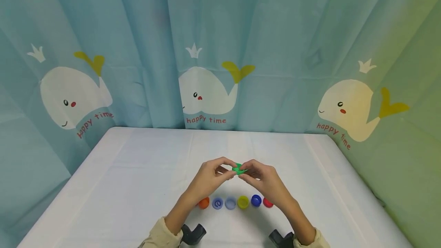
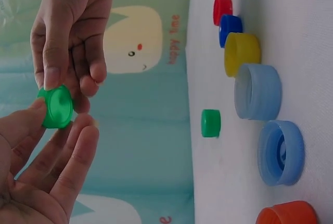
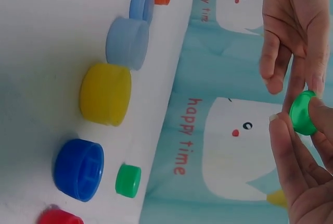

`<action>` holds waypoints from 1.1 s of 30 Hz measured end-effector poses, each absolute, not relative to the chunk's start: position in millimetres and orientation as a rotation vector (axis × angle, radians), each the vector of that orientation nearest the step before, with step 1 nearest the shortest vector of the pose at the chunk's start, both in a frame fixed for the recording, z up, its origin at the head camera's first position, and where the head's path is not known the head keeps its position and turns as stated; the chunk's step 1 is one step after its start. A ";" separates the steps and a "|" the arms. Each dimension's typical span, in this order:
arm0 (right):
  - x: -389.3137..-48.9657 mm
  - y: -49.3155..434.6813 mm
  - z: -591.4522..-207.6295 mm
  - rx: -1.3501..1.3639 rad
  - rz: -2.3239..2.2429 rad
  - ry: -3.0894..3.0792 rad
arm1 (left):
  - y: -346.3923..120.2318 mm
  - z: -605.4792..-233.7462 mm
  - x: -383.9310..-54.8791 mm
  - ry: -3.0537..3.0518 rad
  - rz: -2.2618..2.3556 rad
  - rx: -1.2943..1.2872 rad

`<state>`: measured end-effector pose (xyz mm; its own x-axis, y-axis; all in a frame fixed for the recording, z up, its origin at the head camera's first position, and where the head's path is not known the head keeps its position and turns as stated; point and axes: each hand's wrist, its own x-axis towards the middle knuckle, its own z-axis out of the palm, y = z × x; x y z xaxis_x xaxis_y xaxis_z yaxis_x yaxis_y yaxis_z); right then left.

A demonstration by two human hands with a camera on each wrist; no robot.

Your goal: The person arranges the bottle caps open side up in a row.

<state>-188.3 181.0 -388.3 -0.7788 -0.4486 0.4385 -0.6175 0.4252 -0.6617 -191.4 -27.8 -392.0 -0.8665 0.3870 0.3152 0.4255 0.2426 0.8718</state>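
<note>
Raised over the table, a green bottle cap (image 1: pixel 238 169) is pinched between both hands. The left hand (image 1: pixel 211 175) grips one edge with thumb and fingertips, and the right hand (image 1: pixel 263 177) pinches the opposite edge. In the left wrist view the held cap (image 2: pixel 58 107) shows its round face. A second green cap (image 2: pixel 211 123) stands on the table, beyond the row of caps; the hands cover it in the head view. Nearest below the hands are a pale blue cap (image 1: pixel 231 203) and a yellow cap (image 1: pixel 243 202).
The row on the white table (image 1: pixel 138 179) also has an orange cap (image 1: pixel 204 203), a light blue cap (image 1: pixel 217 203), a dark blue cap (image 1: pixel 256 200) and a red cap (image 1: pixel 268 203). A whale-print curtain (image 1: pixel 282 49) hangs behind. Black mounts (image 1: pixel 194 235) sit at the wrists.
</note>
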 end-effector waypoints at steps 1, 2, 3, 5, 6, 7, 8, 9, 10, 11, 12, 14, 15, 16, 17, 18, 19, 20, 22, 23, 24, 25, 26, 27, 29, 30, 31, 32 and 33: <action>-188.5 181.9 -387.9 0.944 1.262 -2.480 | -27.2 -392.3 -192.1 -2.448 -1.723 -0.806; -188.8 182.7 -387.5 0.945 1.245 -2.479 | -26.5 -392.7 -192.8 -2.448 -1.707 -0.809; -189.1 183.6 -387.1 0.945 1.234 -2.477 | -25.8 -393.2 -193.6 -2.448 -1.695 -0.810; -188.3 186.5 -386.5 0.930 1.219 -2.479 | -23.7 -394.3 -194.7 -2.450 -1.679 -0.824; -187.8 187.9 -386.2 0.917 1.216 -2.482 | -22.7 -394.9 -195.2 -2.454 -1.671 -0.828; -187.3 189.3 -385.9 0.904 1.221 -2.489 | -21.8 -395.4 -195.6 -2.457 -1.666 -0.835; -186.6 190.7 -385.8 0.888 1.227 -2.500 | -21.0 -395.8 -195.7 -2.459 -1.668 -0.843; -185.6 192.2 -385.9 0.871 1.237 -2.512 | -20.4 -395.9 -195.6 -2.458 -1.679 -0.859; -184.5 193.8 -386.2 0.852 1.246 -2.528 | -19.8 -396.0 -195.5 -2.462 -1.686 -0.874; -183.3 195.4 -386.6 0.836 1.257 -2.541 | -19.3 -395.9 -195.4 -2.464 -1.696 -0.891; -182.2 197.1 -387.1 0.823 1.267 -2.555 | -18.6 -395.8 -195.6 -2.469 -1.700 -0.911; -180.0 200.8 -388.5 0.805 1.275 -2.575 | -17.1 -394.7 -195.7 -2.477 -1.707 -0.963; -179.1 202.7 -389.1 0.801 1.278 -2.579 | -16.1 -394.3 -195.9 -2.482 -1.704 -0.988; -178.4 204.7 -389.7 0.802 1.275 -2.582 | -14.9 -393.8 -196.3 -2.491 -1.695 -1.010; -177.8 206.6 -390.2 0.804 1.271 -2.579 | -13.7 -393.0 -196.6 -2.496 -1.687 -1.034; -177.3 208.4 -390.6 0.805 1.264 -2.578 | -12.3 -392.1 -196.9 -2.500 -1.679 -1.057; -177.1 209.8 -391.0 0.808 1.257 -2.577 | -11.3 -391.5 -197.2 -2.503 -1.676 -1.074; -176.9 211.0 -391.3 0.810 1.249 -2.575 | -10.3 -391.2 -197.5 -2.507 -1.671 -1.088; -176.7 213.0 -391.8 0.814 1.241 -2.574 | -8.4 -390.6 -198.2 -2.519 -1.655 -1.110; -176.6 213.9 -392.0 0.812 1.236 -2.576 | -7.5 -390.7 -198.6 -2.524 -1.645 -1.120; -176.4 214.6 -392.2 0.809 1.233 -2.580 | -6.4 -391.1 -199.1 -2.531 -1.632 -1.128; -176.3 215.4 -392.5 0.805 1.226 -2.584 | -5.5 -391.8 -199.8 -2.538 -1.617 -1.135; -176.3 216.1 -392.8 0.800 1.221 -2.588 | -4.7 -392.3 -200.4 -2.544 -1.606 -1.145; -176.3 216.9 -393.2 0.797 1.219 -2.591 | -3.7 -392.8 -201.2 -2.552 -1.593 -1.154; -176.1 218.6 -393.9 0.792 1.215 -2.595 | -1.9 -393.9 -202.9 -2.564 -1.580 -1.177; -176.2 219.5 -394.3 0.792 1.215 -2.595 | -1.2 -394.2 -203.7 -2.569 -1.577 -1.190; -176.2 220.5 -395.1 0.793 1.214 -2.593 | -0.6 -394.1 -204.5 -2.574 -1.580 -1.205; -176.2 221.5 -395.9 0.796 1.215 -2.589 | 0.0 -394.0 -205.2 -2.579 -1.581 -1.220; -176.2 222.5 -396.7 0.799 1.214 -2.584 | 0.7 -394.2 -206.0 -2.587 -1.580 -1.236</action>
<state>-176.2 222.5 -396.7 -0.8404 -0.3941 0.3721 -0.5379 0.5231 -0.6610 -206.0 0.7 -394.2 -0.7074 0.6576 0.2591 0.5307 0.2520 0.8092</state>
